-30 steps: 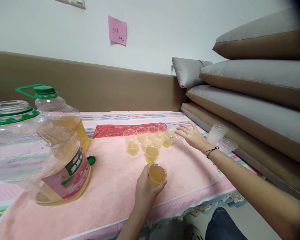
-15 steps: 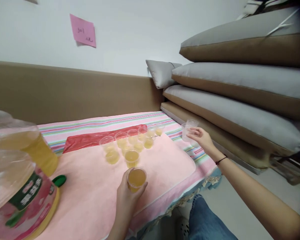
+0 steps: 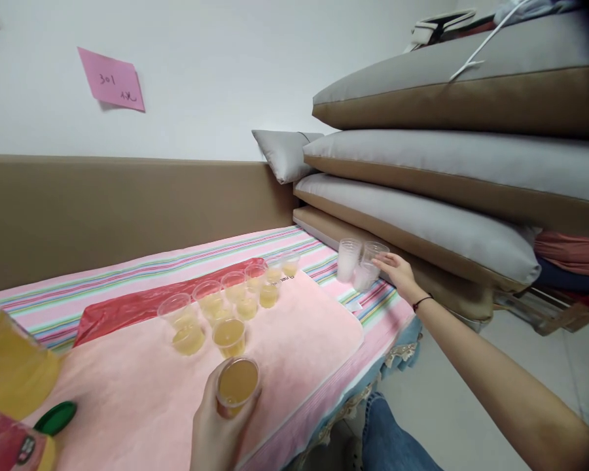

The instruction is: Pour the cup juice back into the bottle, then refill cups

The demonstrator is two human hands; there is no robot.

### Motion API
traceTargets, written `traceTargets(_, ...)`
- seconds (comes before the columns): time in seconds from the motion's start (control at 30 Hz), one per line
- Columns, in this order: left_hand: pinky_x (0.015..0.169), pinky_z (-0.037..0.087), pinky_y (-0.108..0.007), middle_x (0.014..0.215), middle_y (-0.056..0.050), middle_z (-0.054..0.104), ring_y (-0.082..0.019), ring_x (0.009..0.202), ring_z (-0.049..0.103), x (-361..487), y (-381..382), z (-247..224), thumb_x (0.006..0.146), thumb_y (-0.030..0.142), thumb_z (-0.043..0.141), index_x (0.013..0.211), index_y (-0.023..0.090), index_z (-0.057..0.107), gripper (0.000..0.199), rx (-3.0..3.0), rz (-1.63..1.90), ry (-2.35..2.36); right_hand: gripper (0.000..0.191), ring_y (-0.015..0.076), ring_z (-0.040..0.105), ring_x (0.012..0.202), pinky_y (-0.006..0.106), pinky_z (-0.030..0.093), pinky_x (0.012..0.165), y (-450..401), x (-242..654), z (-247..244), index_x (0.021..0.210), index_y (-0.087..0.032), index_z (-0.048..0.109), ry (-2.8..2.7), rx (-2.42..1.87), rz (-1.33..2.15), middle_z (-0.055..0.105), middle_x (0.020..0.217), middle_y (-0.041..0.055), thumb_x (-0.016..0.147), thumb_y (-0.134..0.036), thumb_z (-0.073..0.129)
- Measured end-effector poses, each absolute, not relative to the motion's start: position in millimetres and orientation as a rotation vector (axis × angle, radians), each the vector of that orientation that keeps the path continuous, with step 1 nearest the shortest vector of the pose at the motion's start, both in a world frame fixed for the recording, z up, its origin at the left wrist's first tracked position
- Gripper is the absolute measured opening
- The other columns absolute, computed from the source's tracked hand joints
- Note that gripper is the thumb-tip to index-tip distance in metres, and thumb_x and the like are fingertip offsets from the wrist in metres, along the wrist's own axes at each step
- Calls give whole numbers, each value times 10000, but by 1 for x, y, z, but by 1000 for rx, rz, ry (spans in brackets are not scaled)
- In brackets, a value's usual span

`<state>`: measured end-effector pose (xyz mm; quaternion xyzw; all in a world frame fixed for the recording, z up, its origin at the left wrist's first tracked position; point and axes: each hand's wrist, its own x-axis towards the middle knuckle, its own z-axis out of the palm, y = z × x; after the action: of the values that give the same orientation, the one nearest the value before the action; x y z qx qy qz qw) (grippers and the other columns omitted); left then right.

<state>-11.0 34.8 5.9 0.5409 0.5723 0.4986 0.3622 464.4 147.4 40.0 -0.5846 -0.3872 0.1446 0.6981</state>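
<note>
My left hand [image 3: 218, 418] is wrapped round a clear plastic cup of yellow drink [image 3: 237, 386], at the near side of the pink towel [image 3: 142, 386]. Just beyond it stands another filled cup [image 3: 229, 337]; several more cups with yellow drink [image 3: 188, 337] form rows behind. On the right, my right hand [image 3: 397, 275] pinches a clear plastic cup [image 3: 374, 250]. That cup is beside a stack of clear cups [image 3: 348, 260], with more clear cups [image 3: 364, 278] below it. Whether it is apart from these lower cups, I cannot tell.
A large jug of yellow drink [image 3: 14, 366] and a green cap [image 3: 55, 417] are at the left. Red plastic [image 3: 127, 304] lies behind the cups. Stacked grey-and-brown cushions [image 3: 422, 209] rise on the right, beyond the striped cloth's edge [image 3: 392, 314].
The view has shifted, so most things appear farther left. My left hand still holds the filled cup. My right hand remains at the clear cups, whose stack now shows more plainly.
</note>
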Motion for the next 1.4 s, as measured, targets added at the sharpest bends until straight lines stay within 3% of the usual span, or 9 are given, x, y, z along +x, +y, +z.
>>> traceTargets(0.2,955,521,-454,1181,-80,679,-329,1117,634,-15,39,1,574,563,774,1151,220,574,701,1399,1259,1485,684,344,573,1241,508,440,1080,139,460,16,996,-221,641,-846,-1429,333,677,1215,124,437,-540,870)
traceTargets(0.33,951,513,-462,1163,-71,681,-326,1089,643,-12,37,2,593,565,762,1157,232,585,679,1381,1289,1494,739,321,498,1330,468,396,1131,139,463,22,1136,-244,589,-868,-1483,326,578,1380,119,500,-518,849)
traceTargets(0.47,968,497,-478,1188,-85,665,-333,1112,626,-10,36,3,583,570,761,1159,229,571,696,1387,1304,1478,672,319,502,1332,449,384,1143,148,466,38,1104,-239,601,-909,-1520,354,580,1387,126,522,-471,845)
traceTargets(0.73,958,501,-455,1177,-73,672,-328,1134,621,-5,31,10,628,559,711,1147,228,575,631,1424,1339,1488,483,339,619,1178,474,482,1036,148,455,43,944,-209,627,-883,-1593,393,686,1189,145,535,-357,838)
traceTargets(0.83,951,506,-453,1173,-74,674,-325,1130,624,-5,30,10,633,555,709,1142,225,577,621,1437,1334,1492,550,339,573,1245,476,452,1068,145,451,50,1014,-226,615,-862,-1597,381,652,1261,137,539,-384,843)
traceTargets(0.93,954,506,-463,1189,-81,670,-329,1139,622,-7,30,9,642,547,711,1149,225,571,617,1444,1332,1488,671,304,461,1365,444,394,1125,134,440,60,1200,-251,553,-849,-1564,312,525,1433,128,623,-499,788)
traceTargets(1.07,948,520,-465,1175,-93,678,-332,1120,635,-13,35,7,601,532,750,1129,213,580,640,1457,1303,1465,770,294,413,1406,450,326,1174,84,402,57,1324,-245,501,-935,-1499,250,472,1490,127,672,-570,753)
traceTargets(1.23,956,521,-457,1172,-95,680,-321,1109,644,-16,37,3,610,508,761,1136,209,579,632,1497,1298,1440,655,358,436,1391,586,365,1125,-43,340,12,1313,-346,586,-1144,-1699,645,523,1479,64,714,-575,724)
traceTargets(1.4,960,516,-430,1193,-100,663,-292,1109,640,-12,33,6,666,477,752,1173,205,553,609,1527,1316,1393,659,375,499,1336,587,417,1095,-149,300,-33,1299,-412,622,-1400,-1749,743,551,1448,30,666,-505,782)
